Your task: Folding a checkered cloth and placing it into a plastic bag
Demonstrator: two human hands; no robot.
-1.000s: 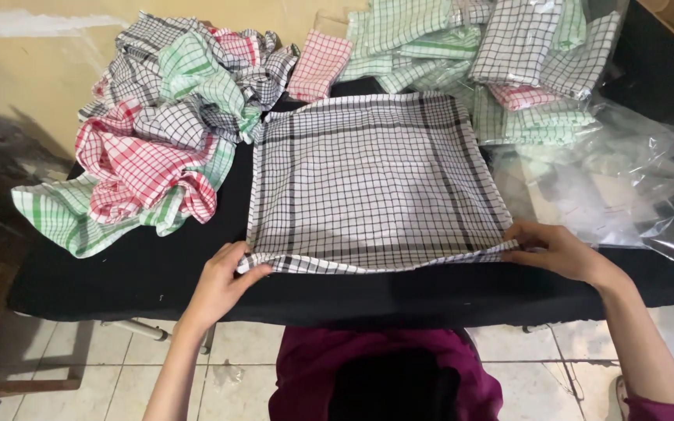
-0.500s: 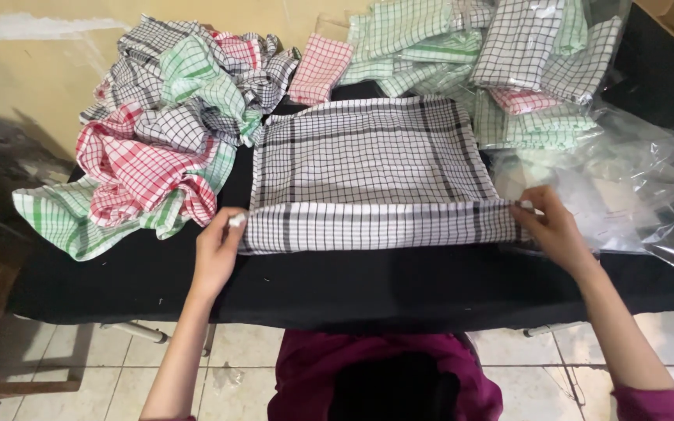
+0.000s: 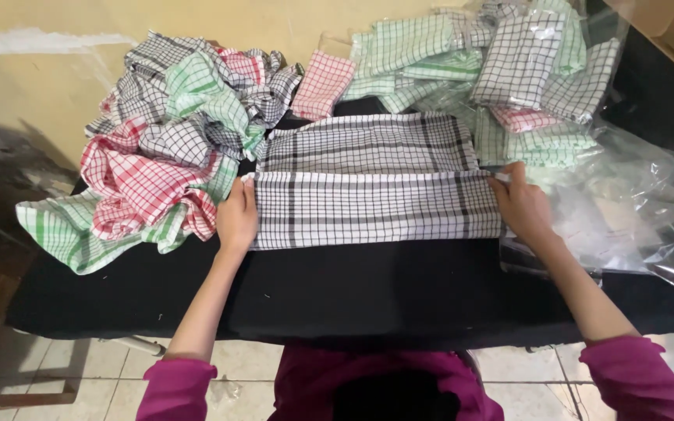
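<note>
Black tabletop (image 3: 368, 288) carries the checked cloth (image 3: 376, 183), its near half folded over; both corners are pinched by left hand (image 3: 237, 218) and right hand (image 3: 523, 204). Further folds seem left.

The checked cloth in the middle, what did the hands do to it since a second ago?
Both hands, left hand and right hand, carried the near edge of the black-and-white cloth away from the person, folding it over itself. They still pinch its corners. The crumpled pile and bagged cloths stayed put.

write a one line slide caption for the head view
Both hands, left and right, pinch a half-folded black-and-white checked cloth on a black table.
</note>
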